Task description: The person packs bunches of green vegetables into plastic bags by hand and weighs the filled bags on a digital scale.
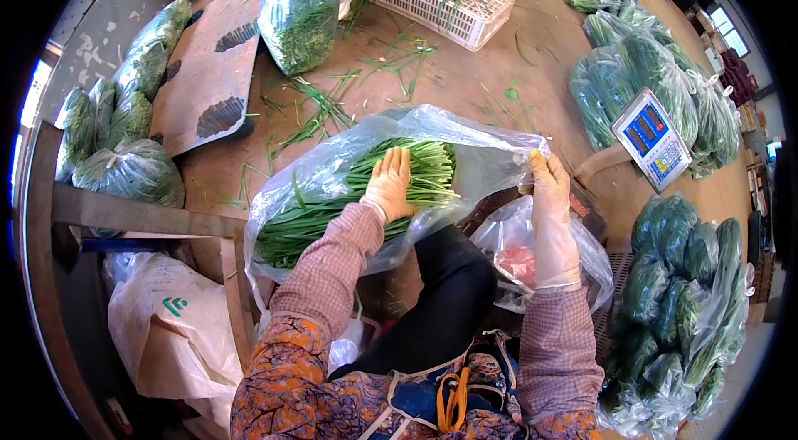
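A bundle of garlic chives (312,224) lies inside a large clear plastic bag (490,170) in front of me, cut ends to the right. My left hand (389,185), in a pale thin glove, rests flat on top of the bundle with its fingers stretched. At the bag's right end, my gloved right hand (549,190) pinches the gathered plastic edge and holds it up. Under my right forearm sits another clear bag (582,261) with something pinkish in it.
A scale display (652,140) stands at right, near filled bags of greens (636,74) and more packed bags (677,290). Filled bags (129,178) and a metal frame (150,214) are at left. Beyond, a person stands by an upright bag (299,16) and a white crate (440,7); loose stalks litter the floor.
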`<state>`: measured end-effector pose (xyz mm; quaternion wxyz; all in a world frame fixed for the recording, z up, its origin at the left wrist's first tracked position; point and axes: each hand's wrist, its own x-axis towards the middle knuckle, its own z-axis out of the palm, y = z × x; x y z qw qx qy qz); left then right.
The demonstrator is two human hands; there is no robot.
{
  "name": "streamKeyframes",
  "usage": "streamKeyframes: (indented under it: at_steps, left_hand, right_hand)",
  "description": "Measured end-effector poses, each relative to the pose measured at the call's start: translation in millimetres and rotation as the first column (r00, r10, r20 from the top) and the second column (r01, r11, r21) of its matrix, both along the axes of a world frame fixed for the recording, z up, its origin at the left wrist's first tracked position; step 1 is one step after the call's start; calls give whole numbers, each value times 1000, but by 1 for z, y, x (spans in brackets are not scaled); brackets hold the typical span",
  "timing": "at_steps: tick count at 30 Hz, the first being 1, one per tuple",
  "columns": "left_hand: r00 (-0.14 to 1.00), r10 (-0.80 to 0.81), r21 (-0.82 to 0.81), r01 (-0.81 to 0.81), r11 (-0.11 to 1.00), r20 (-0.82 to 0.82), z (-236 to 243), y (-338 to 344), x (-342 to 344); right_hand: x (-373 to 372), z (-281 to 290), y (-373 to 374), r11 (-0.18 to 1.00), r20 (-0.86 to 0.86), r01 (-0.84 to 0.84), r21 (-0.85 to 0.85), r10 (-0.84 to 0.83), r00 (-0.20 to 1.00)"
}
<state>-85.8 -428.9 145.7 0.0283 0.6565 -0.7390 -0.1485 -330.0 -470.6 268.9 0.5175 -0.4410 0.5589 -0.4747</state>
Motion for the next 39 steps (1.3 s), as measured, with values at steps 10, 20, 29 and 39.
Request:
streamKeyframes:
  at_steps: [10,20,29,39]
  left_hand:
    - [1000,28,513,-24,858,0,0,-52,-6]
    - [993,-116,171,116,978,-12,-11,48,-41]
    - [997,-53,54,56,997,-50,-28,67,-54]
    - [663,278,442,89,892,-695,10,1,4]
  right_hand:
    - [-28,-25,-4,984,256,171,56,-180,950]
    - [-13,2,0,856,-288,68,-512,-246,925]
    - [85,-128,8,648,-821,-762,-23,422,384]
    - [43,-154,6,622,-863,-718,314,502,57]
